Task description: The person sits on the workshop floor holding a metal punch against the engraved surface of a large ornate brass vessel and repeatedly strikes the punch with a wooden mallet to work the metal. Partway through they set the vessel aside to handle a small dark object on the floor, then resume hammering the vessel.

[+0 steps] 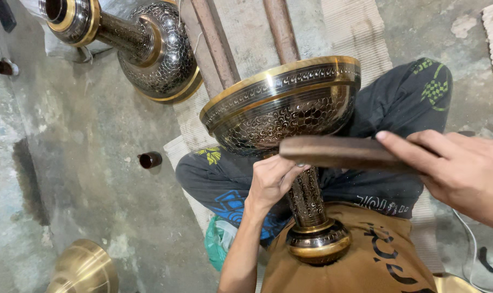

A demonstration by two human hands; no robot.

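A large engraved brass vessel (282, 106) with a dark patterned bowl, gold rim and narrow stem lies across my lap, its foot against my brown shirt. My left hand (272, 179) is closed by the stem just under the bowl, apparently pinching a small tool against the metal. My right hand (458, 168) grips a flat brown wooden mallet (339, 153), held level with its end over my left hand.
A second engraved vessel (143, 46) lies on the concrete floor at upper left. Two rusty pipes (216, 38) run along a woven mat. A small dark cup (150, 159) sits on the floor. A plain brass piece (83, 268) is at bottom left.
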